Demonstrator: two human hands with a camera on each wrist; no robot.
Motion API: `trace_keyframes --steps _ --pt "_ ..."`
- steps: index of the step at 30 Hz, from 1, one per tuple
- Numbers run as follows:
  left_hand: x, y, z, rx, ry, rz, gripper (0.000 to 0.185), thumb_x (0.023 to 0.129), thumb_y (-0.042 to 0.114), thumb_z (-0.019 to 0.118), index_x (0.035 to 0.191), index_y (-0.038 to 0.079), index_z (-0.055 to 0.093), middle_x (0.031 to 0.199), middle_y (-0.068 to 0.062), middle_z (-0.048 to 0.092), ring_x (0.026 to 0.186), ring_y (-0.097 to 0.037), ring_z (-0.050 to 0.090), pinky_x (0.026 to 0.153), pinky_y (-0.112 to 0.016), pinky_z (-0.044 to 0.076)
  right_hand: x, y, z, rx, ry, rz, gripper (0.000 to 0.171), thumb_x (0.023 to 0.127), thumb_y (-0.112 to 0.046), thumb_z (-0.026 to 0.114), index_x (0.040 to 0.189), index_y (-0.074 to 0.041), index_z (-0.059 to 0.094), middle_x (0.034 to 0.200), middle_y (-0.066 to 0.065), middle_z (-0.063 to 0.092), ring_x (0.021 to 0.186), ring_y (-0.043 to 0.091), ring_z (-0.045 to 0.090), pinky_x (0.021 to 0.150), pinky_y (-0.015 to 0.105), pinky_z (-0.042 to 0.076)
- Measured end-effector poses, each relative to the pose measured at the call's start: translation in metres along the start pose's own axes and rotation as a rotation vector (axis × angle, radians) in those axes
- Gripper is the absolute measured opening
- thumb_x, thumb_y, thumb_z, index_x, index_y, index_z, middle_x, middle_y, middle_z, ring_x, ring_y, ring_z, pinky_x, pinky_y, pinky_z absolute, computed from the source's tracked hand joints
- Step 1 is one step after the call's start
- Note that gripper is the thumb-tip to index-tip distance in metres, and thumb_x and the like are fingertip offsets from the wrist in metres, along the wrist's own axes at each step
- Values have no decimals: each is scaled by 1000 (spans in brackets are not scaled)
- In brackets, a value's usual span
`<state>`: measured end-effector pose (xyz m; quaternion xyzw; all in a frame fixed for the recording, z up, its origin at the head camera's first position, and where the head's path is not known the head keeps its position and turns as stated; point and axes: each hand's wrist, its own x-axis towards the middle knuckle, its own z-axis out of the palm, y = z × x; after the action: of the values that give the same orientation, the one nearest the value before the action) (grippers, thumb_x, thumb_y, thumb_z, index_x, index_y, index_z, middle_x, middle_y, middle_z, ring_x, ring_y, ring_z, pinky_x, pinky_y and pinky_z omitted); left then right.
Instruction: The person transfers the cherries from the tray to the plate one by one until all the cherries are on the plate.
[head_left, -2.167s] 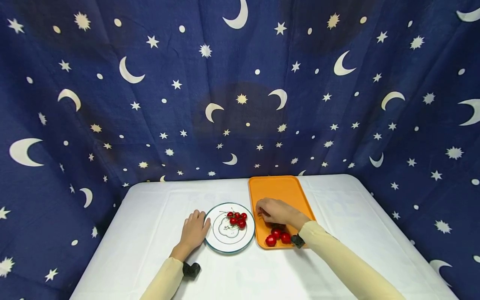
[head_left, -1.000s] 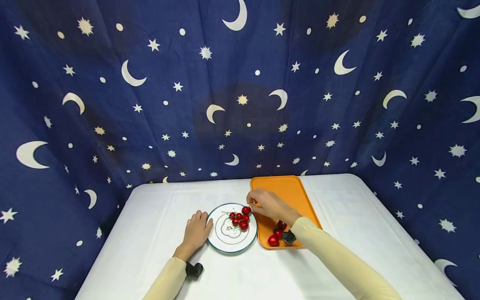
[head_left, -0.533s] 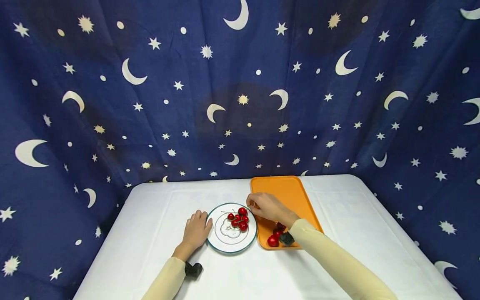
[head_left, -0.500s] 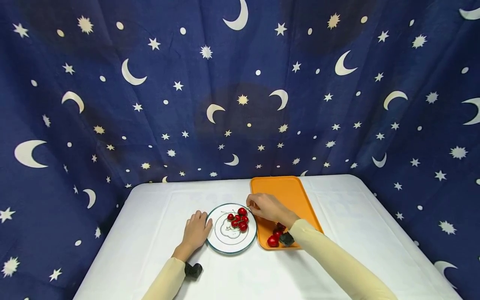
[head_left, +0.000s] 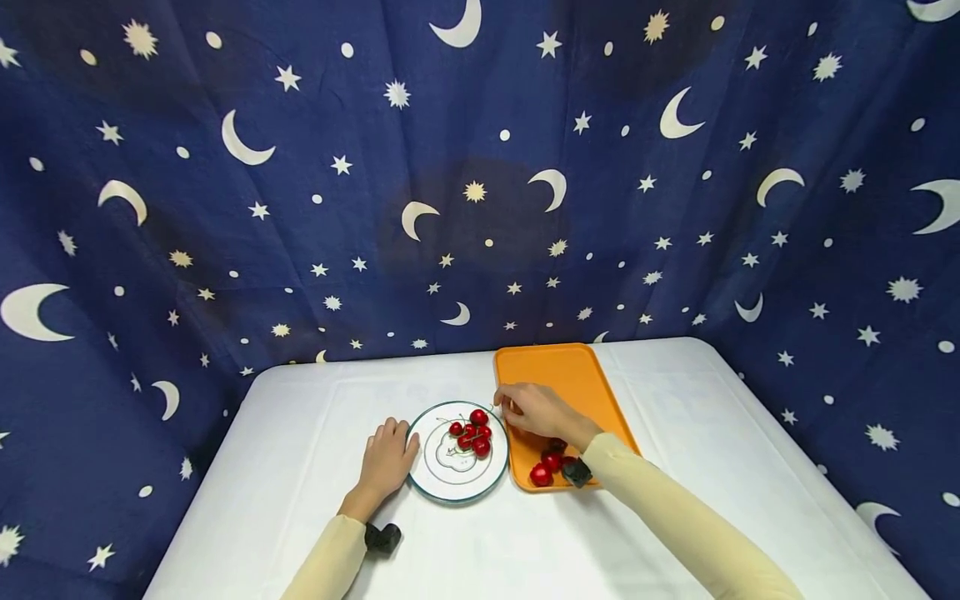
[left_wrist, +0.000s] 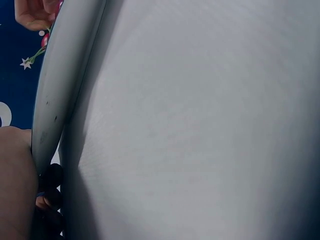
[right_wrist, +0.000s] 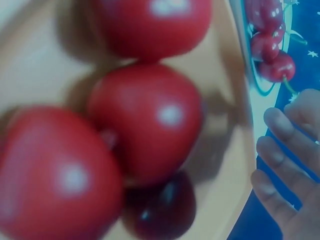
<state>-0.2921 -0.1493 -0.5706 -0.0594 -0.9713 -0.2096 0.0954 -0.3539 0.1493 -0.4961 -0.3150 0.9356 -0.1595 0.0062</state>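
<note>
Cherries [head_left: 482, 448] lie on a plate [head_left: 432, 477]; relaxed left grip [head_left: 386, 458] touches it; right grip [head_left: 542, 412] is by a stem [right_wrist: 289, 86], hold unclear

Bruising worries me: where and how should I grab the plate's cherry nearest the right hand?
Take the cherry by its stem, probably from the tray side: the stem points toward the right hand, while other cherries crowd the near side.
</note>
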Motion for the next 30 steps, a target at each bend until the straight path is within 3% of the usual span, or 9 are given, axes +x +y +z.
trace_keyframes --steps 11,21,30 --pt "0 -1 1 -12 5 6 27 105 27 51 109 3 61 94 -8 48 83 -20 42 74 -36 33 -24 24 -15 -34 -15 6 14 97 -21 68 109 -15 69 95 -6 68 81 9 57 77 28 51" --pt "1 0 -4 -18 13 14 27 105 27 51 109 2 61 93 -8 47 82 -20 40 74 -36 32 -38 37 -25 -26 -138 119 15 96 -30 70 103 -18 66 87 -6 57 77 10 51 71 28 43" --pt "0 -2 0 -22 21 10 29 104 27 51 111 1 62 94 -9 49 82 -22 42 74 -37 33 -44 38 -23 55 -217 31 16 96 -26 70 101 -12 65 88 0 63 77 12 54 75 25 45"
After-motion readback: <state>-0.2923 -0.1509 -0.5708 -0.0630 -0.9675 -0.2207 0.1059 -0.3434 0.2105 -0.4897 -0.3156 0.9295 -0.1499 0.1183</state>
